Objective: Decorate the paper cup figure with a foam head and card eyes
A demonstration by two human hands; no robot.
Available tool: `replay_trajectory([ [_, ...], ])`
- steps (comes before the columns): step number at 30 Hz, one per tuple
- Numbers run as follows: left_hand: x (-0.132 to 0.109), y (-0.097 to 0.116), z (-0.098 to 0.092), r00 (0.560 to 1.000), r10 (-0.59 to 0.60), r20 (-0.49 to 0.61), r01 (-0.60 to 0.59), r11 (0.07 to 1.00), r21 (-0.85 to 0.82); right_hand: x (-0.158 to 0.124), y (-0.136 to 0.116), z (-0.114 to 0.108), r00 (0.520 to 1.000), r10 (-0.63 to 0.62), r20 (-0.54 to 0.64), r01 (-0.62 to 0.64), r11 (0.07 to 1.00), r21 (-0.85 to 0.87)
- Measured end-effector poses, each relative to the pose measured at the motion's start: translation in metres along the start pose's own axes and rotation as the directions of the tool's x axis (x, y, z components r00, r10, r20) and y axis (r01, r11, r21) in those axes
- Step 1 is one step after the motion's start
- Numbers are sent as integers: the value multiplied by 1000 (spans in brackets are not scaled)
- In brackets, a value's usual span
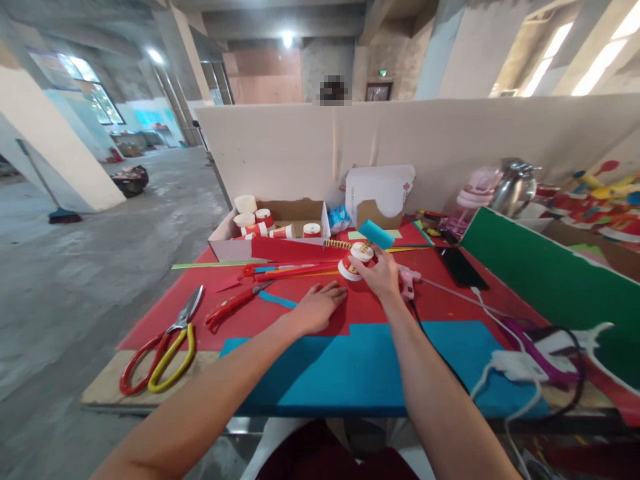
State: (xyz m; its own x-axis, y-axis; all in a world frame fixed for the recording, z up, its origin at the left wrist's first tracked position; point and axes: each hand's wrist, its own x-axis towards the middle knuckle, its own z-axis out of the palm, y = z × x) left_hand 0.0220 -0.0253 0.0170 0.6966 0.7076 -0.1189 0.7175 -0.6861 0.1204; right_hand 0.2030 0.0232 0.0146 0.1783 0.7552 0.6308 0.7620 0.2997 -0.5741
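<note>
My right hand [381, 272] grips a red and white paper cup [349, 269] standing upside down on the red sheet [300, 287]. On top of the cup sits a white round piece [362, 251], and a striped gold coil [338, 244] sticks out to its left. A curled blue paper piece [376, 234] shows just above my right fingers; whether it is attached cannot be made out. My left hand [323, 307] lies flat on the red sheet, fingers stretched out and holding nothing. Close to my right wrist is a pink glue gun [409, 281].
Big scissors [170, 353] and a red-handled cutting tool [235, 303] lie at left. Behind stands a box of paper cups [290, 248]. A phone [459, 268], white cables and a power strip [540, 363] are at right, beside a green box wall [550, 287]. Blue sheet [350, 380] covers the front.
</note>
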Motion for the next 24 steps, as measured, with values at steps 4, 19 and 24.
replay_trajectory([
  [4, 2, 8, -2, 997, 49, -67, -44, 997, 63, 0, 0, 0, 1000, -14, 16, 14, 1000, -8],
  [19, 7, -17, -2, 987, -20, -160, 31, 997, 69, -1, 1, 1, 999, -37, -16, 37, 998, -43],
  [24, 14, -13, 3, 995, 5, -101, -2, 1000, 31, -2, 2, 2, 999, -41, 6, 42, 998, -47],
])
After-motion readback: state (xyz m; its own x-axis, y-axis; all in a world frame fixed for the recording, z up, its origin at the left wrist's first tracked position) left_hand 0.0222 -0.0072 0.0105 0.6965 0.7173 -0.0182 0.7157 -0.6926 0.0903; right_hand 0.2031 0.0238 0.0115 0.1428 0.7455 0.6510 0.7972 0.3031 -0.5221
